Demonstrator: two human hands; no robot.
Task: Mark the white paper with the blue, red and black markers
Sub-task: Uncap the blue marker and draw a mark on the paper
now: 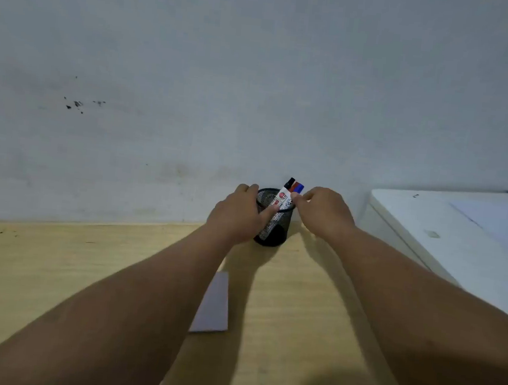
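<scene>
The left hand [238, 212] wraps the black wire-mesh pen cup [273, 217] at the wooden desk's [53, 266] back edge, fingers clamped on it; a loosened grip could tip it. The three white-barrelled markers [290, 192] stand inside. The right hand [322, 211] pinches them, possibly several together. The white paper sheet [214, 303] lies mid-desk.

Two bare forearms reach in from the bottom of the frame, with no sleeves, watch or jewellery visible. The left hand [238, 212] and right hand [322, 213] are ungloved, fingers short and rounded.
</scene>
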